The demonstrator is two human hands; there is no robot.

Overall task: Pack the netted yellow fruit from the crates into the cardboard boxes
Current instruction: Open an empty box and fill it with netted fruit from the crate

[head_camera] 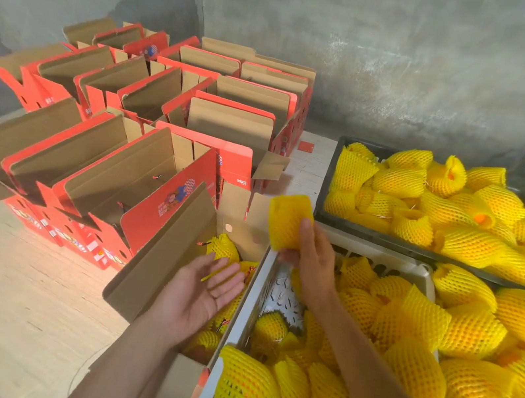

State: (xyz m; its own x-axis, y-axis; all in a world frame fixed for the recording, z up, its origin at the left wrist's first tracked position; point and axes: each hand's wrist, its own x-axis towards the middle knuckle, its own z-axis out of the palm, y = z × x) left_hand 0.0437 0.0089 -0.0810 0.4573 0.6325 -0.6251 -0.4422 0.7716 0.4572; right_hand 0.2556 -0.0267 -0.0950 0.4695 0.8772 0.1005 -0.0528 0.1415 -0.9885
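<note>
My right hand (311,262) grips a netted yellow fruit (287,218), held up above the gap between the near cardboard box and the white crate. My left hand (204,288) is open, palm up, over that open cardboard box (152,267), which holds several netted fruit (223,248). The white crate (253,298) to the right is full of netted yellow fruit (406,369). A black crate (327,178) behind it holds more netted fruit (426,205).
Many open red-and-brown cardboard boxes (149,117) stand in rows on the pale table (13,289) to the left and behind. A grey concrete wall (381,62) runs along the back. A small red scrap (305,147) lies beside the far boxes.
</note>
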